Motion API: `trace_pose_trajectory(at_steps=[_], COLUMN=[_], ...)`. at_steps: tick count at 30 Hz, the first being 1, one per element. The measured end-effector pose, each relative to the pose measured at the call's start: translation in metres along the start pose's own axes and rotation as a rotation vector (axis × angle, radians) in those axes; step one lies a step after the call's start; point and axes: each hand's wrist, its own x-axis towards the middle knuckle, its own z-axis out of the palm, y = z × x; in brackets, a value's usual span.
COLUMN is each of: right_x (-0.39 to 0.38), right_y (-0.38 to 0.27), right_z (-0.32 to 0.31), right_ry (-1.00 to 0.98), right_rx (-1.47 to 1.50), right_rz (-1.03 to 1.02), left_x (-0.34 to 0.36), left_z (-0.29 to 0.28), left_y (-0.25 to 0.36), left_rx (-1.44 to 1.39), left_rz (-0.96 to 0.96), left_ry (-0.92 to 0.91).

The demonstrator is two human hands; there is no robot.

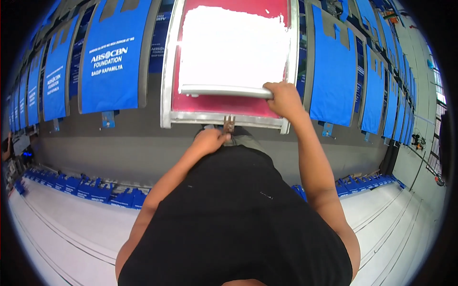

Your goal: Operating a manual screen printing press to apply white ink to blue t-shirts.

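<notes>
In front of me lies a metal-framed printing screen (167, 71) with a red mesh, much of it covered by thick white ink (234, 45). My right hand (285, 99) is closed round the right end of a long squeegee (224, 90), which lies crosswise at the near edge of the ink. At the frame's near side is a small rusty metal bracket (229, 125). My left hand (210, 141) has its fingers curled in at the bracket's lower end. What they pinch, if anything, is hidden.
Blue cut fabric pieces (112, 57) with white print lie on grey boards to the left. Plain blue pieces (334, 66) lie in a row to the right. Metal brackets (108, 119) jut from the boards' near edge. Behind me, more blue pieces (86, 189) line a white surface (71, 224).
</notes>
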Motion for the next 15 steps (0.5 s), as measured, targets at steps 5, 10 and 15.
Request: trace_pose_trajectory(at_steps=[5, 10, 15], right_x=[-0.026, -0.026, 0.048], right_y=[0.006, 0.009, 0.060], right_z=[0.016, 0.012, -0.056], right_ry=[0.102, 0.085, 0.013], right_rx=[0.022, 0.098, 0.126], right_rz=[0.012, 0.022, 0.081], left_x=[-0.051, -0.003, 0.057], left_z=[-0.131, -0.159, -0.245], left_y=[0.073, 0.049, 0.088], left_rx=[0.375, 0.623, 0.596], left_rz=[0.354, 0.259, 0.290], left_ry=[0.793, 0.354, 0.577])
